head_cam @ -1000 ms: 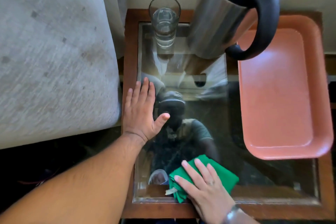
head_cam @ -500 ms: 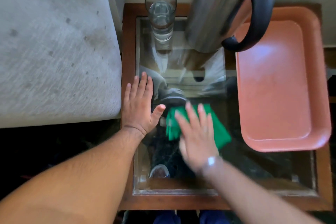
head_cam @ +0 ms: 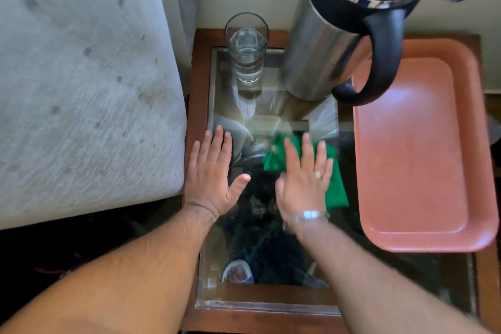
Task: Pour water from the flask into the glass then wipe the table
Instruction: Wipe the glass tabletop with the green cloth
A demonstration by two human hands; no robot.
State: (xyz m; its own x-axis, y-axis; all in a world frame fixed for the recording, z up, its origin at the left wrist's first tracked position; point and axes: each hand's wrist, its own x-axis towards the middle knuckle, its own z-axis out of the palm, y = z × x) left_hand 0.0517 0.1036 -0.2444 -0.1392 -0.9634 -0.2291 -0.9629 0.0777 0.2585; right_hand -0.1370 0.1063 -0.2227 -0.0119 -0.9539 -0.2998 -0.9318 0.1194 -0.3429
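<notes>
A steel flask (head_cam: 322, 49) with a black lid and handle stands upright at the back of the glass-topped wooden table (head_cam: 233, 314). Left of it stands a clear glass (head_cam: 246, 54) partly filled with water. My right hand (head_cam: 305, 184) lies flat, fingers spread, pressing a folded green cloth (head_cam: 334, 187) onto the glass top near the table's middle. My left hand (head_cam: 212, 173) rests flat and empty on the table's left edge, fingers apart.
A salmon-pink tray (head_cam: 412, 144) covers the table's right side, close to the cloth. A grey upholstered seat (head_cam: 81, 89) borders the table on the left. A pale wall runs behind the flask and the glass.
My right hand has slid the green cloth from the table's near edge away from me to the middle, toward the flask. My left hand has stayed in place.
</notes>
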